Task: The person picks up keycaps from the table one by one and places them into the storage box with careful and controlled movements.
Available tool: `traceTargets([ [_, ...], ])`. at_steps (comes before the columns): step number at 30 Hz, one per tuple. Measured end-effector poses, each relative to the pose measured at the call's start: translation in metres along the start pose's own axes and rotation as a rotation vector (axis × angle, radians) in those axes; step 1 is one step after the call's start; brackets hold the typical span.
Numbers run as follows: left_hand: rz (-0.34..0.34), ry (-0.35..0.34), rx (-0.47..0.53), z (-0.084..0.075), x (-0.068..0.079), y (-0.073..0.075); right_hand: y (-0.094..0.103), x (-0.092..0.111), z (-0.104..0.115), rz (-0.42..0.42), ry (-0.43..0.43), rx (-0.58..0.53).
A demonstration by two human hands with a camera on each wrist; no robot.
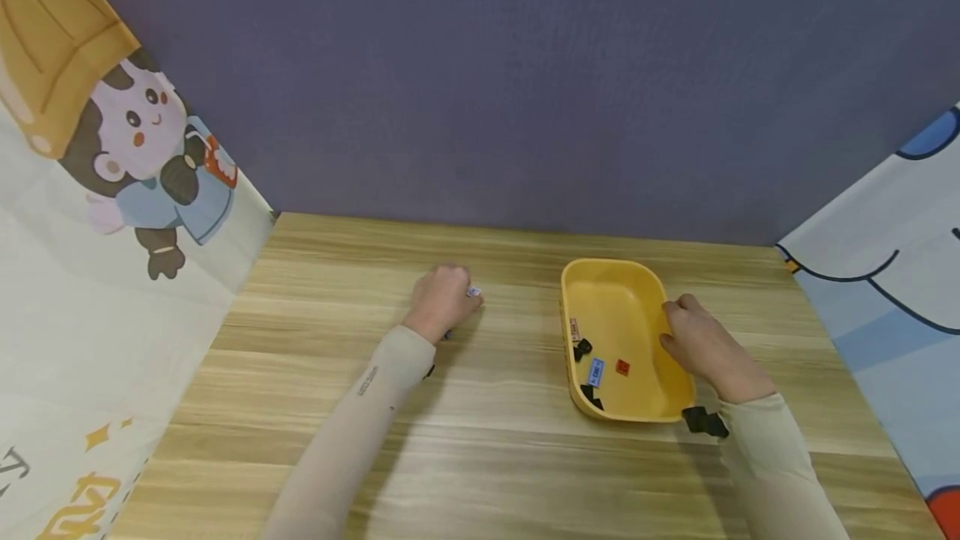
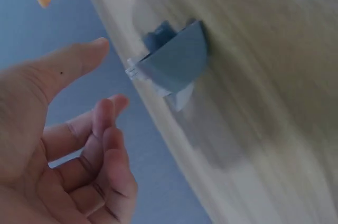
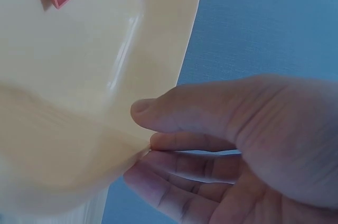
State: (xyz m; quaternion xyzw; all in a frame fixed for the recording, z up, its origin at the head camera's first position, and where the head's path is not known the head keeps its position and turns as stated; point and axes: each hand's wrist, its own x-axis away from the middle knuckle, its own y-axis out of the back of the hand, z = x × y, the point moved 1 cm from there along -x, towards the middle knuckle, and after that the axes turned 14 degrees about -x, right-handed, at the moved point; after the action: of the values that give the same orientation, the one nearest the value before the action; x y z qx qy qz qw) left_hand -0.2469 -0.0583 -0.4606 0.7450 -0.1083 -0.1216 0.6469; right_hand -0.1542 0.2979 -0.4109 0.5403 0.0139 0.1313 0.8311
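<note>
My right hand (image 1: 701, 344) pinches the right rim of a yellow plastic tray (image 1: 637, 294). The thumb lies over the inside and the fingers are outside in the right wrist view. In the tray lie a small red hollow piece like a keycap (image 1: 622, 367), a blue lettered piece (image 1: 596, 373) and several black pieces (image 1: 590, 397). Over the table, left of the tray, is my left hand (image 2: 68, 145). Its thumb and loosely bent fingers stand apart. Just beyond the fingertips is a small blue-grey piece (image 2: 177, 60) with white parts at its edge.
The wood-grain table (image 1: 495, 473) runs back to a dark blue-grey wall (image 1: 510, 90). Cartoon-printed sheets flank it, one on the left (image 1: 75, 290) and one on the right (image 1: 900, 307). A pinkish lettered piece (image 1: 574, 330) leans by the tray's left wall.
</note>
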Motion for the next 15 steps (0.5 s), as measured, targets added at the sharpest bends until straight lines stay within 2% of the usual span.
traceTargets([
  [7, 0.080, 0.073, -0.076, -0.0006, -0.0073, -0.0081, -0.0006, -0.0007, -0.0001, -0.008, 0.004, 0.011],
  [15, 0.119, 0.089, -0.101, -0.0022, -0.0109, -0.0118, 0.0000, -0.0003, 0.0002, -0.012, -0.003, 0.008],
])
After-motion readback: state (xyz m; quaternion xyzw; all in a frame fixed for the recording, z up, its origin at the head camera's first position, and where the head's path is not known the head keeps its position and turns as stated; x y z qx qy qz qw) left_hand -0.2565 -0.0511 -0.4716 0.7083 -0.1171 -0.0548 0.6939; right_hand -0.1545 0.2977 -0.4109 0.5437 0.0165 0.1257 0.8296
